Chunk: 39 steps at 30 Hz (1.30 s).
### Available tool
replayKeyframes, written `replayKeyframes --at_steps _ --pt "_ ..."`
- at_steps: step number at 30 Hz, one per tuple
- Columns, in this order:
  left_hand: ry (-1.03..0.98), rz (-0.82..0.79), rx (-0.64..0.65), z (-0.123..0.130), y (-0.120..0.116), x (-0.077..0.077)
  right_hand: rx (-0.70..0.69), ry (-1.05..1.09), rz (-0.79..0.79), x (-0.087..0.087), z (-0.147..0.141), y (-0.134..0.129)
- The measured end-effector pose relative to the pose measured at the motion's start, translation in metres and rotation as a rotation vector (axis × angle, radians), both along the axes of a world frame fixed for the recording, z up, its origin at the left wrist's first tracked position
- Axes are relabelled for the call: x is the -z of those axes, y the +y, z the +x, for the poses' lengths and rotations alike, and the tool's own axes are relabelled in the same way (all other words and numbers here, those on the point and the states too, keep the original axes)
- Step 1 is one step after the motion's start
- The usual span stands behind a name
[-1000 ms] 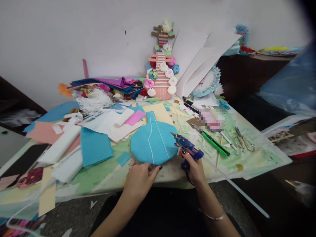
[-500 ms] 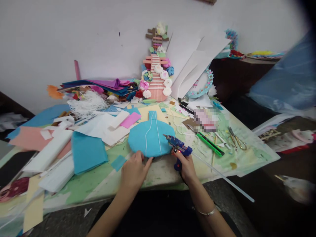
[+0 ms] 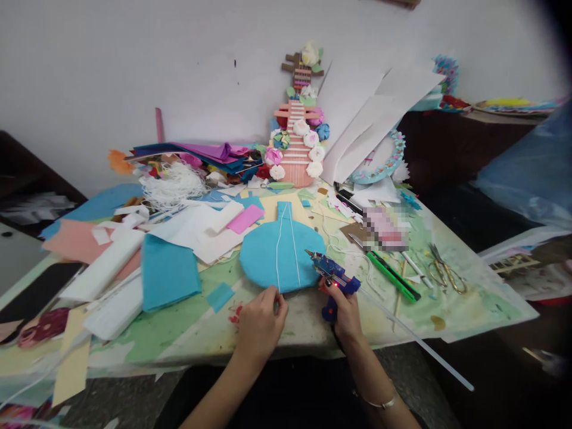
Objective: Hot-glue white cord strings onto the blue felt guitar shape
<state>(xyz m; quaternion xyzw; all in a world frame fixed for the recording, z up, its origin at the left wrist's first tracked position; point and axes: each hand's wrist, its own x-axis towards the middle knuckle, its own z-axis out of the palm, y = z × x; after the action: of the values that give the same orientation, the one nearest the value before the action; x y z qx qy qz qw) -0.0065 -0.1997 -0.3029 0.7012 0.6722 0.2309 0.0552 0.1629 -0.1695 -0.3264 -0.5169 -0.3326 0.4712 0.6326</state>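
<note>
A round turquoise covered shape [image 3: 263,253] with a short neck lies flat on the table in front of me. Two strands of white string [image 3: 279,256] run down it from the neck. At its lower edge my left hand [image 3: 263,322] is closed, finger and thumb pinched on the lower end of the left strand. My right hand [image 3: 344,310] is wrapped round a blue glue gun [image 3: 333,274]; its nozzle points left over the shape's right edge. A long clear glue stick [image 3: 429,348] sticks out behind the gun.
A green cutter [image 3: 393,276] and gold-handled scissors [image 3: 442,274] lie to the right. Folded turquoise paper [image 3: 170,274], white paper rolls and a tangle of white string [image 3: 174,185] are on the left. A flower-decorated pink instrument model [image 3: 297,143] leans on the wall.
My left hand has come off the shape's lower edge and drawn slightly toward me, fingers now pinched together. The glue gun stays at the shape's right side. The view has shifted left.
</note>
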Motion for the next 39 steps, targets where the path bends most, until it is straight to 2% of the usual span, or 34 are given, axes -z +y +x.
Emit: replayKeyframes --at_steps 3,7,13,16,20,25,32,39 --pt "-0.077 0.087 0.020 0.002 -0.003 0.003 -0.006 0.016 -0.016 0.000 0.001 0.000" --pt "-0.255 0.194 0.148 0.009 -0.006 0.005 -0.003 0.003 -0.003 -0.003 0.001 0.000" --pt "-0.508 0.091 0.225 0.010 -0.007 0.013 0.002 0.012 -0.004 -0.001 0.000 0.000" --pt "-0.515 0.095 0.260 0.008 -0.007 0.016 0.009 -0.002 -0.009 -0.001 0.000 -0.001" --pt "-0.432 0.190 0.294 0.007 -0.005 0.018 -0.015 -0.004 0.008 -0.005 -0.001 -0.001" --pt "-0.403 0.221 0.294 0.004 -0.005 0.018 -0.028 -0.003 0.006 -0.004 -0.001 -0.002" --pt "-0.484 0.108 0.209 -0.002 -0.007 0.020 -0.026 -0.014 0.011 -0.003 -0.001 -0.003" --pt "-0.823 -0.221 0.112 -0.004 -0.004 0.022 -0.031 -0.024 0.014 -0.007 -0.003 -0.003"
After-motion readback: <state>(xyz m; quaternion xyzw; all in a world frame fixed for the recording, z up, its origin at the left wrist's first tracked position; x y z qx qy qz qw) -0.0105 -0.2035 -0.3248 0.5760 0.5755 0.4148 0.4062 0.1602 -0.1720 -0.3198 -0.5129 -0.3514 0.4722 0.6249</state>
